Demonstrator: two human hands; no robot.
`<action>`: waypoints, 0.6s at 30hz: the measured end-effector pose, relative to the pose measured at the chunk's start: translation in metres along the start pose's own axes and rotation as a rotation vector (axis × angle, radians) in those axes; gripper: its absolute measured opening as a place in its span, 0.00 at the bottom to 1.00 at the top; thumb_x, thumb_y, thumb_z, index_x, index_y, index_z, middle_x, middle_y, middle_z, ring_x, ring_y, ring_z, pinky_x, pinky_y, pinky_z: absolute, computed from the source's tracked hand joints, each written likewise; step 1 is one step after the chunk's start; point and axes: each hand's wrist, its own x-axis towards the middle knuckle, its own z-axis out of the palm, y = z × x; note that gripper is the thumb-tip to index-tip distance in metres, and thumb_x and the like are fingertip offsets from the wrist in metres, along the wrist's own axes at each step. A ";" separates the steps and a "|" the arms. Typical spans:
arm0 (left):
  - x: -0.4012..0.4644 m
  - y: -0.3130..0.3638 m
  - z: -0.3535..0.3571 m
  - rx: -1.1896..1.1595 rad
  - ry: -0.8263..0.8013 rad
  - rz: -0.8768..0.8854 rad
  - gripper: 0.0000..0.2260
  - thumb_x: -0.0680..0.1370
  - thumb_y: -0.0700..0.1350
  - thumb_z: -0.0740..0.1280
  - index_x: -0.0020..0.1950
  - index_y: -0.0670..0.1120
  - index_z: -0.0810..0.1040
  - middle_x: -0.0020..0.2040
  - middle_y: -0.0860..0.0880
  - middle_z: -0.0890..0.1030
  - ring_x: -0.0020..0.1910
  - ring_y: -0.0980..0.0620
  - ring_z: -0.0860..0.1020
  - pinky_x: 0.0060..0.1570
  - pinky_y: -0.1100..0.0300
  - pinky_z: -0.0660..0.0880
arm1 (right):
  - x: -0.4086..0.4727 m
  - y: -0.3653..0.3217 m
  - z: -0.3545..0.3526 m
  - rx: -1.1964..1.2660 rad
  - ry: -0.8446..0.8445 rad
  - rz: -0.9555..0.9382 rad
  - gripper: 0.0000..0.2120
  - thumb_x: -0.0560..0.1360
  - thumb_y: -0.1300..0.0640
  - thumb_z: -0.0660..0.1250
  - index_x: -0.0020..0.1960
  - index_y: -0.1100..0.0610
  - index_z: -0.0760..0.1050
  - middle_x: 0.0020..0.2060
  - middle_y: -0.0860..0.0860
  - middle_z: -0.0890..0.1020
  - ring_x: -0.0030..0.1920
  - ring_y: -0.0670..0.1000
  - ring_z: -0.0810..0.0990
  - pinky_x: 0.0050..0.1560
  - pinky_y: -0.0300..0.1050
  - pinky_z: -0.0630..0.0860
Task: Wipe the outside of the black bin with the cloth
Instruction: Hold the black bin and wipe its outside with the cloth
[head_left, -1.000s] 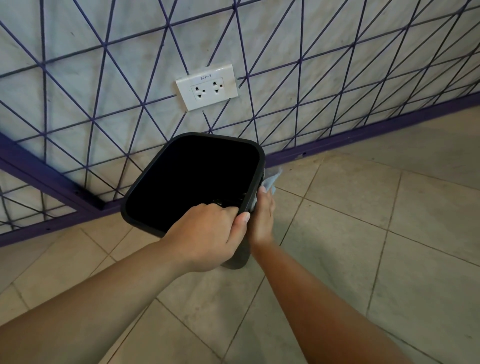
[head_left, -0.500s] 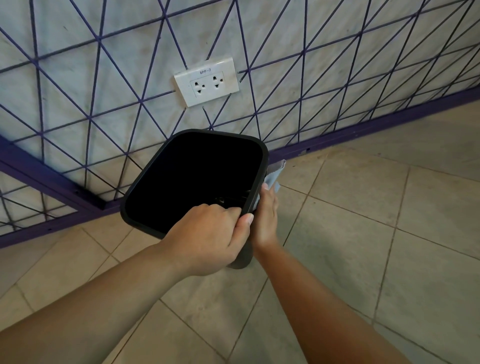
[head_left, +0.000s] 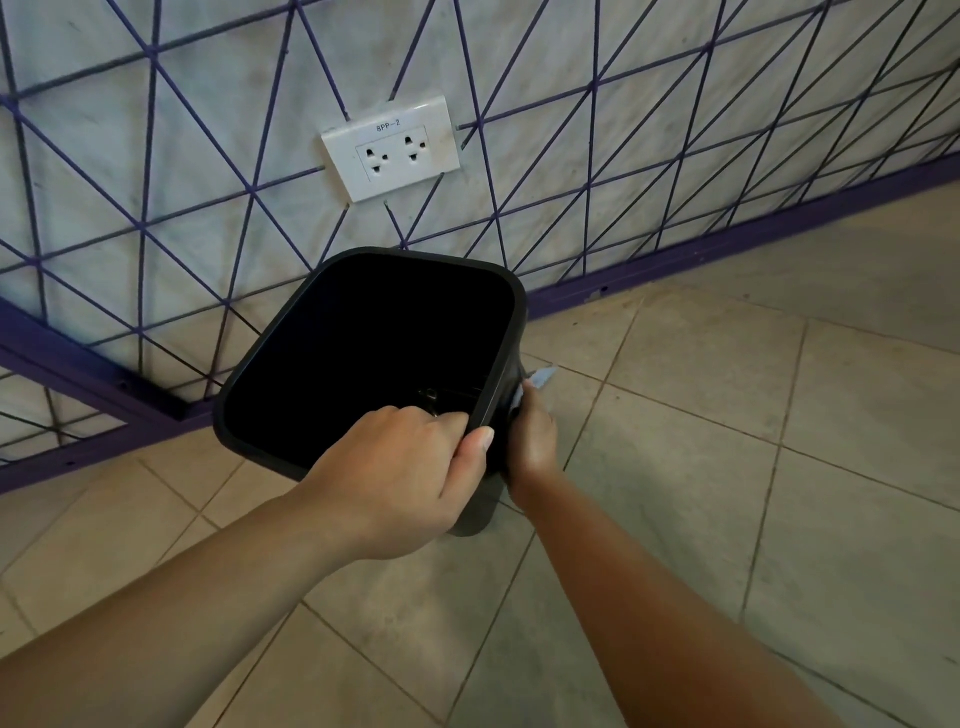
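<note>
The black bin stands tilted on the tiled floor, its open mouth facing me. My left hand grips its near rim, fingers inside and thumb outside. My right hand presses a light blue cloth against the bin's right outer wall. Only a corner of the cloth shows above my fingers; the rest is hidden between hand and bin.
Behind the bin a pale wall with a purple line pattern carries a white double socket. A purple skirting strip runs along the wall's foot. Beige floor tiles spread to the right and towards me.
My right hand with the cloth has slid a little lower down the bin's right side, so less of the cloth shows. The left hand keeps its grip on the rim.
</note>
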 end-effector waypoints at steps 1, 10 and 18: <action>0.000 0.000 0.000 -0.007 0.004 0.003 0.20 0.79 0.59 0.45 0.36 0.53 0.68 0.27 0.52 0.71 0.26 0.54 0.72 0.29 0.58 0.66 | -0.004 0.007 0.000 0.015 -0.008 -0.020 0.33 0.88 0.40 0.55 0.87 0.57 0.62 0.83 0.62 0.69 0.82 0.64 0.71 0.84 0.67 0.66; 0.002 -0.003 0.002 -0.031 0.040 0.038 0.19 0.82 0.56 0.47 0.34 0.55 0.65 0.26 0.54 0.71 0.24 0.55 0.72 0.27 0.60 0.64 | -0.024 0.027 -0.003 -0.094 -0.023 -0.272 0.37 0.83 0.37 0.52 0.88 0.50 0.61 0.82 0.53 0.66 0.82 0.54 0.67 0.86 0.60 0.64; 0.002 -0.001 0.001 -0.045 0.015 0.006 0.18 0.80 0.58 0.47 0.35 0.54 0.68 0.27 0.53 0.73 0.26 0.54 0.73 0.29 0.57 0.67 | -0.031 0.021 0.000 -0.137 -0.053 -0.359 0.47 0.75 0.28 0.52 0.89 0.48 0.58 0.86 0.52 0.60 0.87 0.54 0.59 0.88 0.60 0.58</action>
